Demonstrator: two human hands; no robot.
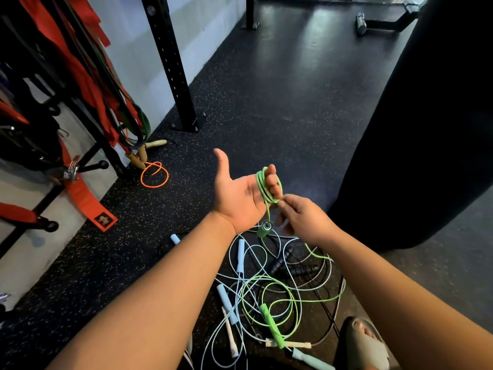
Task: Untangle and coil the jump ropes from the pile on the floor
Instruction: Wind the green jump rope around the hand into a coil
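My left hand (241, 193) is held palm up with the thumb out. Several turns of a green jump rope (266, 189) are wound round its curled fingers. One green handle (264, 230) hangs just below that hand. My right hand (302, 217) pinches the green cord right beside the coil. The rest of the green rope runs down into the pile (266, 292) on the floor, where its other green handle (272, 325) lies. Pale blue, black and white ropes lie tangled in the pile.
An orange rope (154, 174) with wooden handles lies by a black rack post (176, 73). Red straps (88, 193) hang at the left. A black punching bag (426, 124) stands at the right. My sandalled foot (365, 343) is beside the pile.
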